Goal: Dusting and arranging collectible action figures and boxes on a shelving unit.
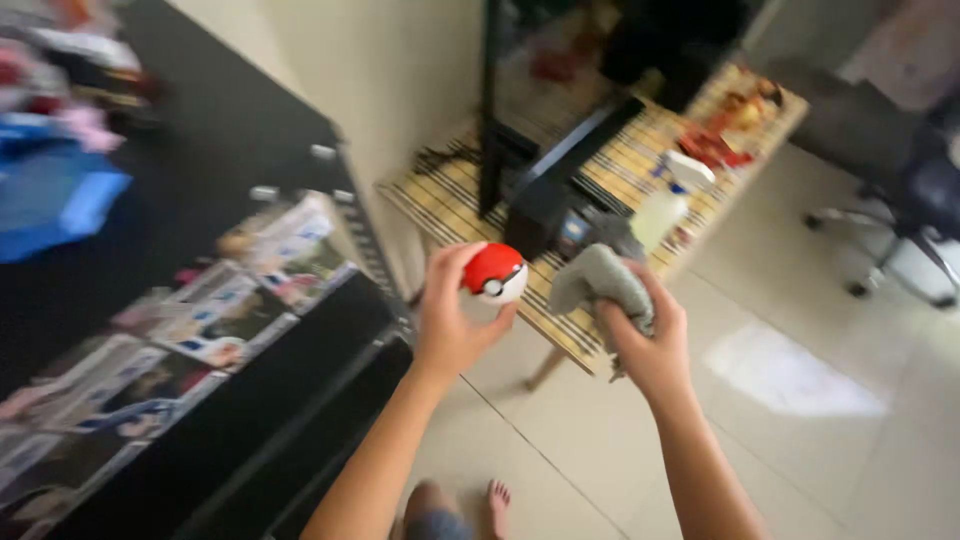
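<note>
My left hand holds a small red-and-white ball with a round button on its front, raised in front of me. My right hand grips a bunched grey cloth right beside the ball, the two almost touching. Both arms reach forward over a tiled floor. The picture is blurred by motion.
A black shelf unit with boxed figures stands at left. Ahead is a striped wooden table carrying a spray bottle, a black bar-shaped device and clutter. An office chair stands at right. My bare foot shows below.
</note>
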